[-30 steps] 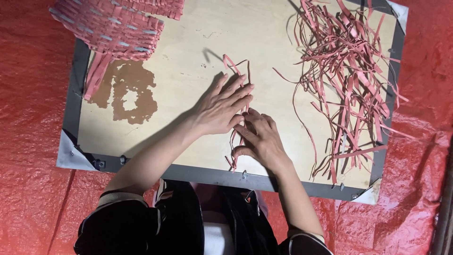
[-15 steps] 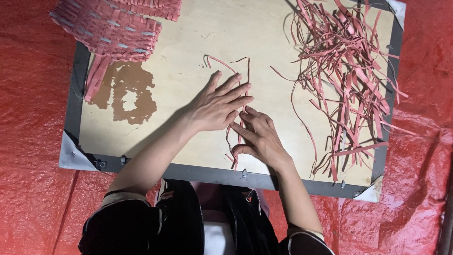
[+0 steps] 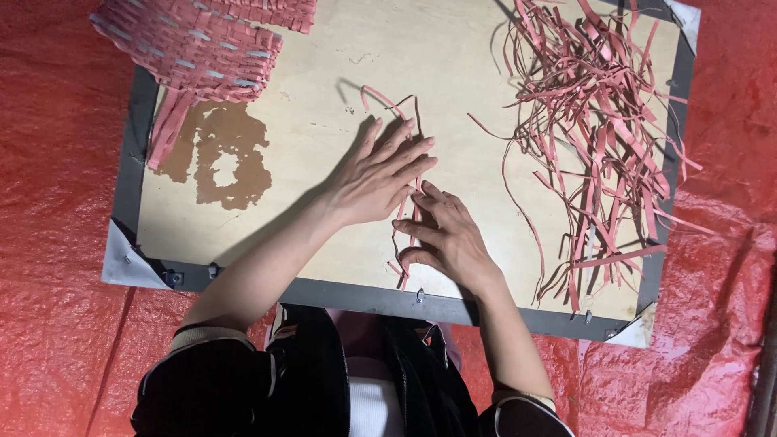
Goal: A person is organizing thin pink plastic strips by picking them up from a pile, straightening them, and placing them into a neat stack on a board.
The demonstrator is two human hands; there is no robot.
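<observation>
- The left hand (image 3: 380,174) lies flat and open on the board (image 3: 324,121), fingers spread and pointing up and right, palm pressing down on a few thin red strips (image 3: 409,210). It grips nothing.
- The right hand (image 3: 445,235) sits just beside the left, nearer the board's front edge, fingers half curled with the tips pressing the same strips against the wood; whether it pinches one cannot be told.
- The strips run from under the left fingers, where one end loops up above the fingertips, down between the two hands to the front frame (image 3: 356,295).
- A loose pile (image 3: 599,137) of red strips covers the right part of the board, well apart from the hands.
- A woven red basket (image 3: 194,44) rests at the upper left corner, partly off the board, with a flat woven tail hanging down beside a brown stain (image 3: 218,154).
- The board is pale wood in a dark metal frame with grey corner plates, lying on a red sheet (image 3: 57,202).
- No labels or packages are in view.
</observation>
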